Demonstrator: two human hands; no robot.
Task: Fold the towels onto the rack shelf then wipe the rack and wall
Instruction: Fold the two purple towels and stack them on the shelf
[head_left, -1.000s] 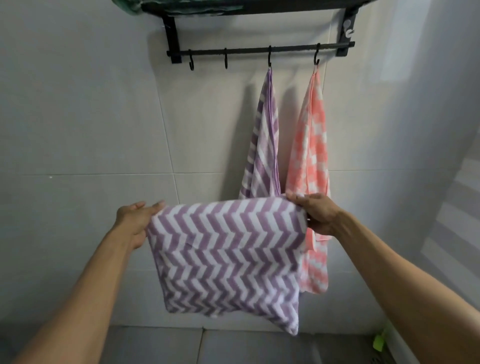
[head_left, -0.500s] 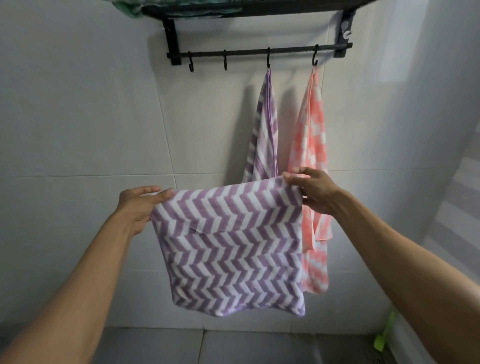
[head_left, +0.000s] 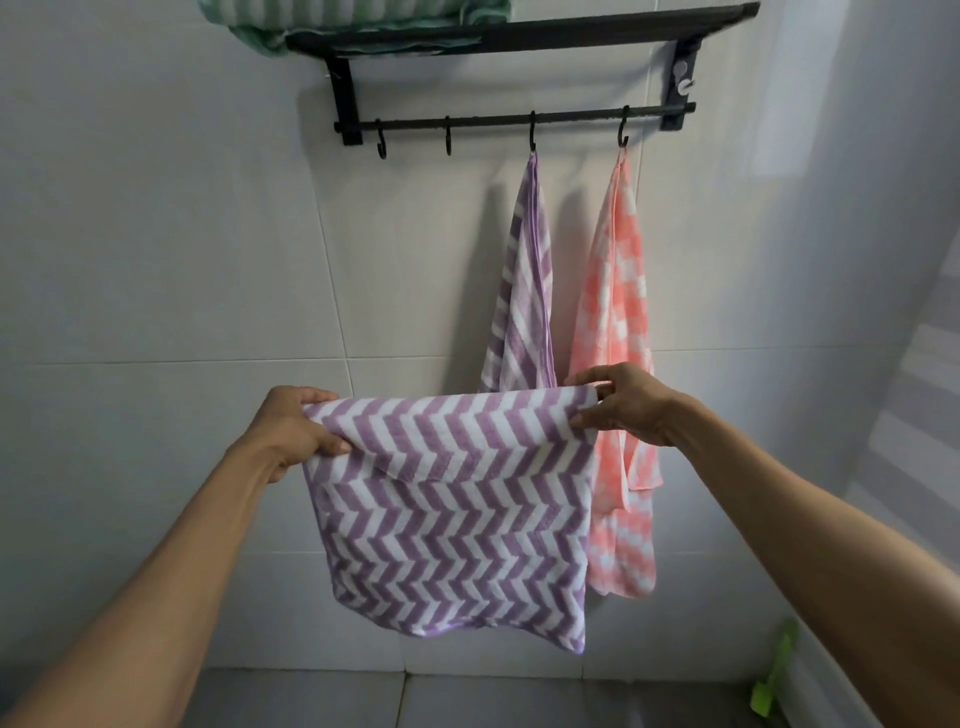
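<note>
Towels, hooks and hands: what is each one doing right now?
Purple zigzag towel: folded over, held up by its top corners.
Left hand: grips one corner.
Right hand: pinches the other.
Purple striped towel: hanging from a hook.
Pink towel: hanging from a hook.
Green towel: lying on the rack shelf.

Both arms reach forward, left hand (head_left: 296, 431) and right hand (head_left: 626, 405) pinching.

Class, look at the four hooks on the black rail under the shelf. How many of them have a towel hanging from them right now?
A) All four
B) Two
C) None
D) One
B: a purple striped towel and a pink towel each hang from one of the two right-hand hooks on the rail, while the two left-hand hooks are bare.
</note>
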